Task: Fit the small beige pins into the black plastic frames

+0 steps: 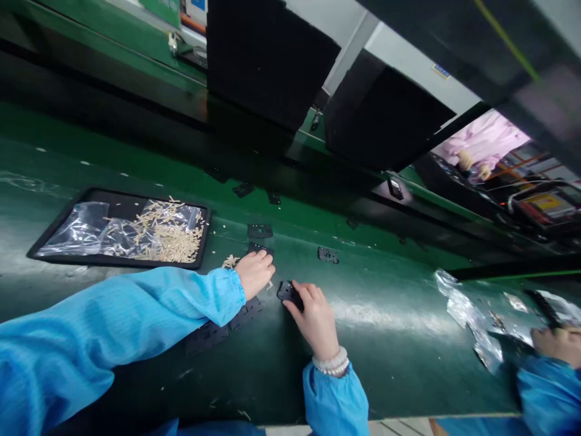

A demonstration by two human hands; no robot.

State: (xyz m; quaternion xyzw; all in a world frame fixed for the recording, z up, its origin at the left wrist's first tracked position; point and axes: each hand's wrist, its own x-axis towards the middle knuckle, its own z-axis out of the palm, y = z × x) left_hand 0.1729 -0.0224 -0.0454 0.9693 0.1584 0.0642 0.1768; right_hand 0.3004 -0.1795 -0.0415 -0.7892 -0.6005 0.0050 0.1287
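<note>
My right hand [315,312] grips a small flat black plastic part [285,292] by its right end, thumb on the near side and fingers on the far side. Just left of it, my left hand [255,274] has its fingers bent and close together, with the fingertips turned down and hidden. Another black plastic part [260,247] lies partly behind the left hand's knuckles; whether they touch is unclear. Beside that hand is a small heap of beige strips [230,261]. More black parts [246,313] lie under and below my left forearm.
A black tray [34,251] on the left holds clear plastic bags [82,227] and many loose beige strips [175,242]. Single black parts [327,255] lie farther back on the green bench [390,363]. At right, a co-worker's hand [560,345] is near crumpled plastic bags [467,315]. Dark panels [272,66] hang above.
</note>
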